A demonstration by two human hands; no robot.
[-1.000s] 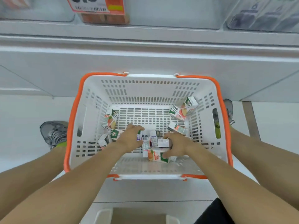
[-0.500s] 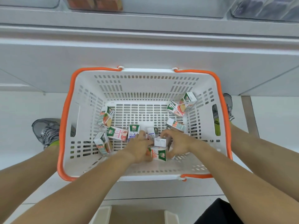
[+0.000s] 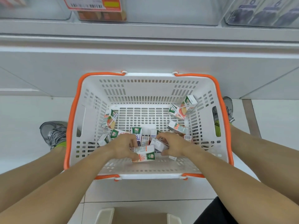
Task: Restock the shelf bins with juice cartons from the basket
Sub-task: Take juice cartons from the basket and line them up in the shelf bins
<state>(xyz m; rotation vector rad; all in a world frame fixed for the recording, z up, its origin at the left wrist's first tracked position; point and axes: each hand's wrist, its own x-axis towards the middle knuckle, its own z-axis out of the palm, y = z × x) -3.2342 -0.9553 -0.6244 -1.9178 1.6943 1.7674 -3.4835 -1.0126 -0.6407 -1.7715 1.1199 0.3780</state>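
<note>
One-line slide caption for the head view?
Both hands gather juice cartons inside the orange-rimmed basket.

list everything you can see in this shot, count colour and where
basket: one, white with orange rim handles, on the floor below the shelf
juice cartons: about a dozen, mostly white and green with orange or purple print, loose on the basket bottom; exact count hidden by the hands
shelf bins: at least three, clear, along the shelf at the top; one holds orange cartons, one purple
price tag: one, orange and white, on the front of the orange-carton bin
box: one, white walls, brown inside, at the bottom edge
shoes: two, grey, either side of the basket
left hand: grips an orange-printed carton
right hand: grips a white carton
</note>
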